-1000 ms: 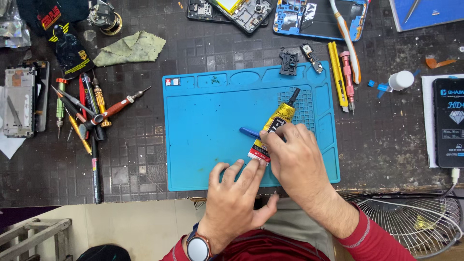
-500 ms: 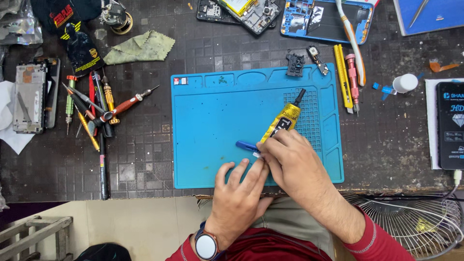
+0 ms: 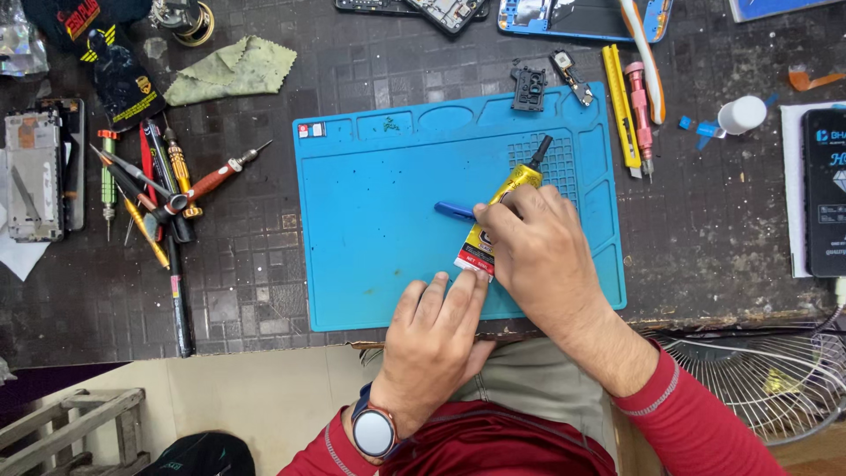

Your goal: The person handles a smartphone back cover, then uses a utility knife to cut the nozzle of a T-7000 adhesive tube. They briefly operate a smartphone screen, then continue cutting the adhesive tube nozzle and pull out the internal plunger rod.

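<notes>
A yellow glue tube (image 3: 507,189) with a black nozzle lies slanted on the blue work mat (image 3: 379,220). My right hand (image 3: 538,251) is closed over the tube's lower half, and a small blue tool (image 3: 454,210) sticks out to the left from under its fingers. My left hand (image 3: 432,339) rests at the mat's near edge, fingers together, fingertips touching the tube's red and white bottom end (image 3: 474,258). A watch sits on the left wrist.
Screwdrivers and tweezers (image 3: 154,189) lie in a heap left of the mat, beside a phone frame (image 3: 35,176). A green cloth (image 3: 233,70), small black parts (image 3: 529,88), a yellow knife (image 3: 621,106), a white bottle (image 3: 740,115) and a fan grille (image 3: 767,388) surround it.
Both hands and the tube stay in the same grip on the mat; the view has shifted slightly, and the left fingertips have closed up against the tube's bottom end.
</notes>
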